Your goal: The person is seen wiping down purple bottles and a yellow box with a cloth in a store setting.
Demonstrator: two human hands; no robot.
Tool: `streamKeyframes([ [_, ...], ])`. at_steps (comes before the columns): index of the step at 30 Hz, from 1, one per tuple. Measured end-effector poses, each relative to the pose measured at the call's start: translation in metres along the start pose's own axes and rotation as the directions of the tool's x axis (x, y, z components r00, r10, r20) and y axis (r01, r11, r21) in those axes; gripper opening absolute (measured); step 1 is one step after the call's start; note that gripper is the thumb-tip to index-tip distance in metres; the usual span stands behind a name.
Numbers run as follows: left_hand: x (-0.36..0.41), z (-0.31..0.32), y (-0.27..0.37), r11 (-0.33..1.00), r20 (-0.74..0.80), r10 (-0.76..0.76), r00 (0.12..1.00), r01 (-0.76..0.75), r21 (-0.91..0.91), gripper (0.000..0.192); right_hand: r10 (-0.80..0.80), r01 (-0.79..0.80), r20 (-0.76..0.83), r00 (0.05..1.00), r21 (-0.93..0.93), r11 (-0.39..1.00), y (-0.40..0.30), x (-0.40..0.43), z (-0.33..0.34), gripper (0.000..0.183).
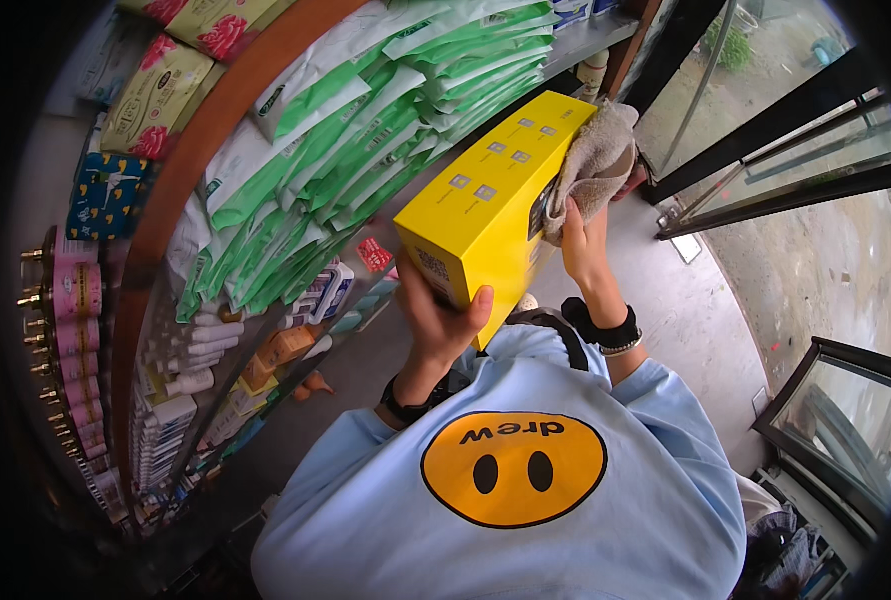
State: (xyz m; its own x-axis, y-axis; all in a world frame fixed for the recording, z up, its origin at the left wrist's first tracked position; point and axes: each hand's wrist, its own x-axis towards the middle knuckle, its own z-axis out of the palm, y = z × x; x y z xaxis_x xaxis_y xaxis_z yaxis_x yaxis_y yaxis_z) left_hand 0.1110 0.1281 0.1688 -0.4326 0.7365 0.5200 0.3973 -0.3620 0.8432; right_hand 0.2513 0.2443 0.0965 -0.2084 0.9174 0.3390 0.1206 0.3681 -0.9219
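Observation:
My left hand (441,319) grips the near lower end of a yellow cardboard box (483,202), its thumb on one side face. The box is tilted, its far end pointing up and to the right, with small printed icons on the upper face. At that far end, my right hand (584,240) has hold of a beige towelling cloth (603,150), which lies bunched against the box's right side. The fingers of my right hand are partly hidden by the cloth. A black band is on each wrist.
Shelves at the left hold stacked green-and-white plastic packs (355,135), floral tissue packs (156,97), pink pump bottles (77,300) and small boxes (288,345). A brown shelf upright (190,142) stands between them. Black-framed glass doors (783,187) are at the right, above a grey floor (678,322).

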Motion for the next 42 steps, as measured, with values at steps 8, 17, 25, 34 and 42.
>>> streamKeyframes([
  [8,0.015,-0.012,0.005,0.952,-0.005,-0.021,1.000,0.021,0.304,0.071,-0.249,0.228,0.095,0.964,0.192,0.954,-0.070,-0.019,0.047,0.064],
  [17,-0.002,-0.009,0.013,0.979,-0.024,-0.205,0.979,0.205,0.016,0.063,-0.367,0.369,0.035,0.929,-0.131,0.920,-0.081,0.022,0.025,0.056],
  [25,-0.013,-0.016,0.012,0.970,-0.031,-0.227,0.973,0.223,-0.099,0.065,0.082,-0.073,-0.019,0.996,0.285,0.956,-0.019,0.049,0.013,0.038],
  [34,0.034,-0.023,-0.017,0.985,-0.203,-0.139,0.969,0.114,-0.131,0.055,-0.354,0.387,0.260,0.898,-0.088,0.918,-0.079,-0.057,0.067,0.071],
  [42,0.023,-0.026,-0.006,0.969,-0.278,-0.169,0.945,0.107,-0.224,0.064,-0.546,0.567,0.157,0.823,-0.293,0.770,-0.046,-0.054,0.042,0.068],
])
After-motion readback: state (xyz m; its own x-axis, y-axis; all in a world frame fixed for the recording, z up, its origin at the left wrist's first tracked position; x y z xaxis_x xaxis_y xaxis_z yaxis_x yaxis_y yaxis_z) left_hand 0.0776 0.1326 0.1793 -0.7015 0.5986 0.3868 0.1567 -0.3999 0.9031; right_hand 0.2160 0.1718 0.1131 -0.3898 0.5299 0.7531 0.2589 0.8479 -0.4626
